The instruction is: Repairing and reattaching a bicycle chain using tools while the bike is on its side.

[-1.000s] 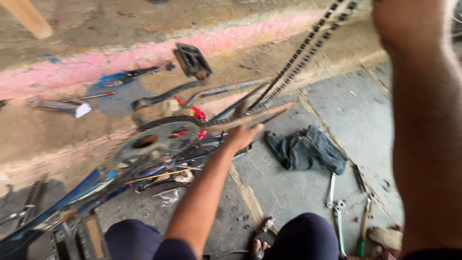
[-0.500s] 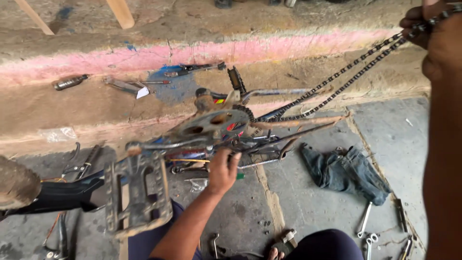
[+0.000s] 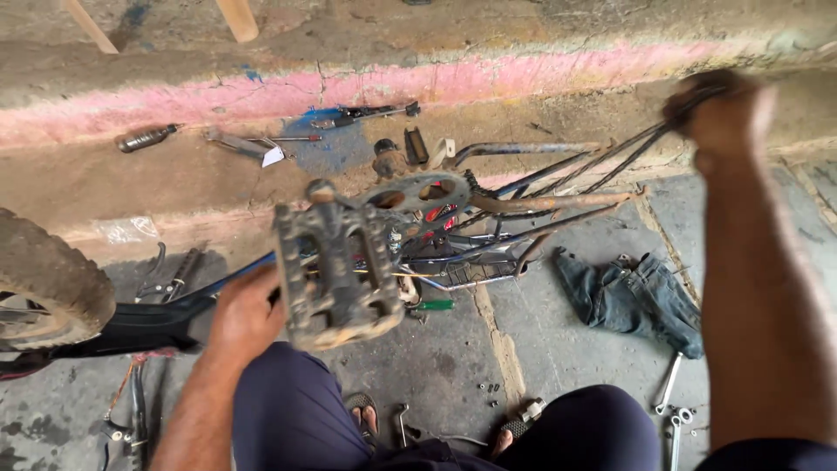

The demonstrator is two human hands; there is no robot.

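Note:
A stripped bicycle frame (image 3: 523,202) lies across the floor in front of me. Its black pedal (image 3: 336,275) sticks up towards the camera, and the toothed chainring (image 3: 418,196) sits just behind it. My left hand (image 3: 244,314) grips the dark frame tube right beside the pedal. My right hand (image 3: 719,113), blurred and raised at the upper right, is closed on the bicycle chain (image 3: 602,166). The chain runs taut from that hand down to the chainring.
A knobbly tyre (image 3: 48,279) is at the left edge. A crumpled denim cloth (image 3: 632,296) and spanners (image 3: 671,401) lie on the floor at the right. Small tools (image 3: 148,137) rest on the pink-striped concrete ledge (image 3: 488,83). A green-handled screwdriver (image 3: 433,305) lies under the frame.
My left hand has moved left from beside the chainring to the frame tube by the pedal. The pedal has swung closer to the middle. My right hand still holds the chain up.

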